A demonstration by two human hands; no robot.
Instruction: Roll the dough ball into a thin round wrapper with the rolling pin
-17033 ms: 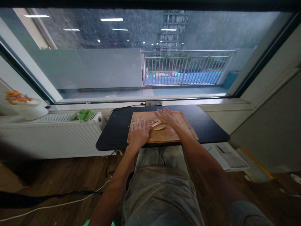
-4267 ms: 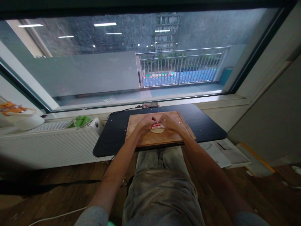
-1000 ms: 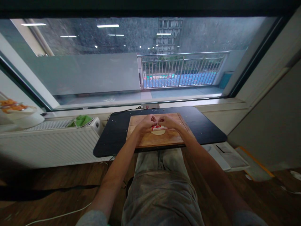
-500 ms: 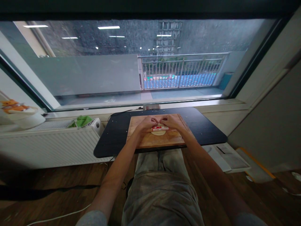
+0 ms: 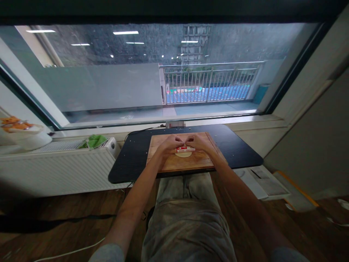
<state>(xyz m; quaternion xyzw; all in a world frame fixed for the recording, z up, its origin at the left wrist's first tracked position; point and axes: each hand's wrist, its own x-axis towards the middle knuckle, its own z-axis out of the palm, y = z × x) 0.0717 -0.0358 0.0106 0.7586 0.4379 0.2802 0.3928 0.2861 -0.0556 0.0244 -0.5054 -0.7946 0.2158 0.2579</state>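
Working before a broad window (image 5: 109,85), a person leans both bare forearms over a small workspace, a ribbed white radiator (image 5: 68,169) standing to the left. A black tabletop (image 5: 240,153) with rounded corners bears a wooden cutting board (image 5: 174,164), while a crumpled green cloth (image 5: 96,140) lies on top of the radiator. Over the middle of the board, the left hand (image 5: 171,143) and right hand (image 5: 197,142) nearly meet, fingers curled and tips bunched together; whether anything is pinched between them is too small to make out. Just below the fingertips, on the board, sits a pale, flat round (image 5: 183,155), its near edge smooth and bare. A red-and-white printed strip (image 5: 186,149) appears to lie across it. The work looks to be under way: strip and round are together, but the near part of the round seems untouched, and the far part, hidden by the hands, cannot be judged. Pale specks (image 5: 215,135) dot the tabletop.
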